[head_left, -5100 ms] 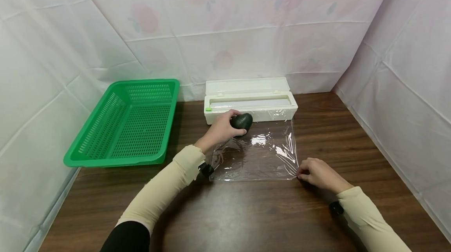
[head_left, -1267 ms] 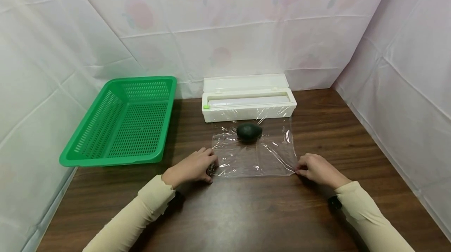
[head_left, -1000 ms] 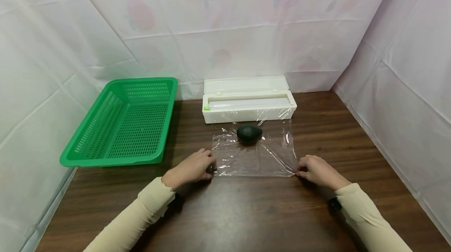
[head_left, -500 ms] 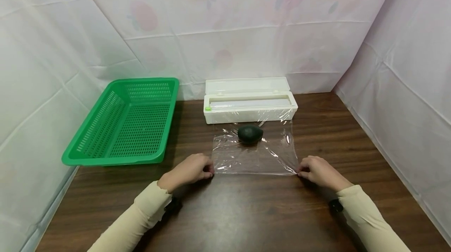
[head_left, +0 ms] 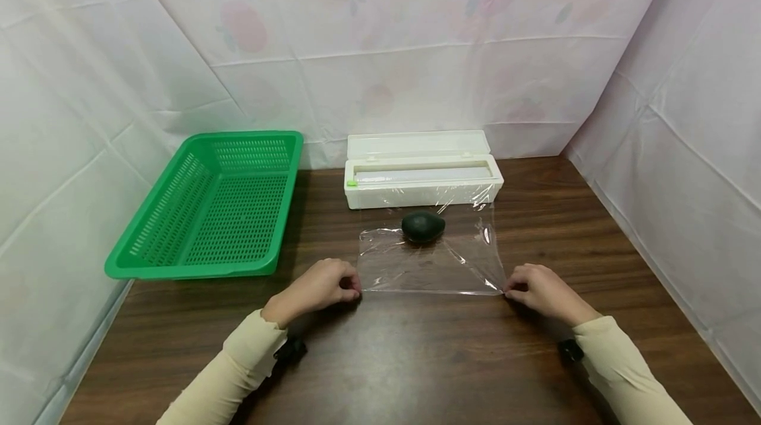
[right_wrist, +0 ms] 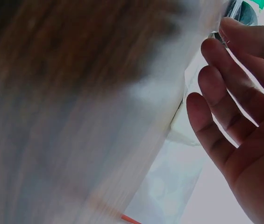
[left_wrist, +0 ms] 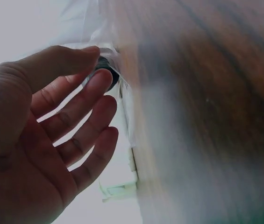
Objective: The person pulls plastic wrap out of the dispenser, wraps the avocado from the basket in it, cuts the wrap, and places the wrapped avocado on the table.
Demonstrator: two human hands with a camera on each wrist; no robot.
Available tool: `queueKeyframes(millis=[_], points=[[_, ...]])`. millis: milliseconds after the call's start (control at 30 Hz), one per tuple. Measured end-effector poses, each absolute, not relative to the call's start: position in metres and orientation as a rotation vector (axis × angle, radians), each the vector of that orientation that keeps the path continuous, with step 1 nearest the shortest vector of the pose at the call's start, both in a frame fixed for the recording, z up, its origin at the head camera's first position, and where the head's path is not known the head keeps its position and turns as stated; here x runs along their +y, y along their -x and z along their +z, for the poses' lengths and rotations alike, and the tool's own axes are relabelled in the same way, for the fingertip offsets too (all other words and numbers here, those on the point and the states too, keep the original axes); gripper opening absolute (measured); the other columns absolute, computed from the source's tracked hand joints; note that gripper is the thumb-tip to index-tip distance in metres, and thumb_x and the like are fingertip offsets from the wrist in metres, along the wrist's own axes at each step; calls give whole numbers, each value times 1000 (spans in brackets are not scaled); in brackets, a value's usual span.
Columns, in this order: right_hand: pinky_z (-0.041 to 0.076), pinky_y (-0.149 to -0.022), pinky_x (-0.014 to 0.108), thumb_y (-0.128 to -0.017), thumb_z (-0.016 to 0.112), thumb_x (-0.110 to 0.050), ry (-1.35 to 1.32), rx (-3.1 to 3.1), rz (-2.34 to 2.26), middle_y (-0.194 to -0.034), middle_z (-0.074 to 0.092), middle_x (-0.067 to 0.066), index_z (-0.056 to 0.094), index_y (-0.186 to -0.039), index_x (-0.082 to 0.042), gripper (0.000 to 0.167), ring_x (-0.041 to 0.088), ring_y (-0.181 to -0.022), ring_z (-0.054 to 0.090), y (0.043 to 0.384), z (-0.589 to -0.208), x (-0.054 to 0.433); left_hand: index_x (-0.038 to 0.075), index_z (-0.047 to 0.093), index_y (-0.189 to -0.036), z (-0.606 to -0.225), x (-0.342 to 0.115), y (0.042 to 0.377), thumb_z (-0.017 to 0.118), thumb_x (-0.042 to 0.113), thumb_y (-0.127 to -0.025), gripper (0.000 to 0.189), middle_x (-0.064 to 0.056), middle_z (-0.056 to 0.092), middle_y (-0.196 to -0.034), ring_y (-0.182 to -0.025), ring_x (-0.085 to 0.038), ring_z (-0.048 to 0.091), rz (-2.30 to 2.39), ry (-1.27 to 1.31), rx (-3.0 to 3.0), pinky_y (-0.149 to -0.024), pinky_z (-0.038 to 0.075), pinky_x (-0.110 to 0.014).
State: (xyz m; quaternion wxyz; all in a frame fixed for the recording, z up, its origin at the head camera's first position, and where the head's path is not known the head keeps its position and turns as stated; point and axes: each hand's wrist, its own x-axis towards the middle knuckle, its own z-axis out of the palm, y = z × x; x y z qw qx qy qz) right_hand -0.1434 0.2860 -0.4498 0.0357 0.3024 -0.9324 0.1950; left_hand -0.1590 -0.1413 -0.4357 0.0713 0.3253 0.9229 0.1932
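Pinching near corners of clear film [head_left: 416, 273] in left hand [head_left: 318, 286] and right hand [head_left: 543, 291]; tugging unevenly, might roll avocado [head_left: 423, 227] lying toward back edge of desk [head_left: 386, 365].

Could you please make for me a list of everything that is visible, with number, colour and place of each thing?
Dark oval fruit: 1, blackish green, on the film
Plastic film: 1 sheet, clear, from box towards the person
Box: 1, white, lid open, at the table's back
Roll: 1, whitish, inside the box
Slider: 1, bright green, box's left end
Basket: 1, green, left of the box
Table: 1, brown, underneath
Cloth: white, faded pinkish prints, behind and both sides
Left hand: 1, bare, pinching film's near left corner
Right hand: 1, bare, pinching near right corner
Sleeves: 2, cream, on the forearms
Wrist devices: 2, black, at the wrists
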Motion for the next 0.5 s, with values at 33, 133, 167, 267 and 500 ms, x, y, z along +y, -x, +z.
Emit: queueKeyframes(millis=[33,133,167,267,500], points=[[49,-64,28,-76,78,-4,-922,-2859,608,-76,62,-10,73,-75,-15,13,7,-70,58,143,-450,286,23,69,-75,-435,-142,159,77,18,-81,11,14,63,-76,-72,-3,53,587,-978,2779,-70,47,-24],[49,-65,28,-75,78,-2,-911,-2811,632,-79,62,-9,72,-74,-16,16,7,-72,59,142,-452,285,23,69,-76,-433,-143,159,77,18,-80,10,14,64,-77,-74,-4,56,625,-977,2795,-71,48,-24],[50,-65,28,-75,79,-1,-912,-2783,636,-80,63,-8,72,-73,-17,17,8,-73,60,142,-452,284,23,70,-76,-433,-143,158,77,18,-81,10,14,64,-77,-74,-4,57,639,-974,2801,-71,48,-25],[51,-66,30,-72,80,1,-921,-2705,642,-82,65,-6,71,-73,-17,20,11,-75,62,143,-454,283,24,71,-77,-431,-145,158,77,19,-81,9,14,66,-77,-75,-6,58,668,-973,2823,-70,48,-24],[50,-65,25,-67,82,4,-954,-2579,678,-78,68,-6,70,-74,-15,23,10,-72,63,144,-456,282,19,74,-82,-429,-149,155,77,18,-82,3,11,68,-82,-82,-10,63,782,-958,2868,-74,52,-28]])
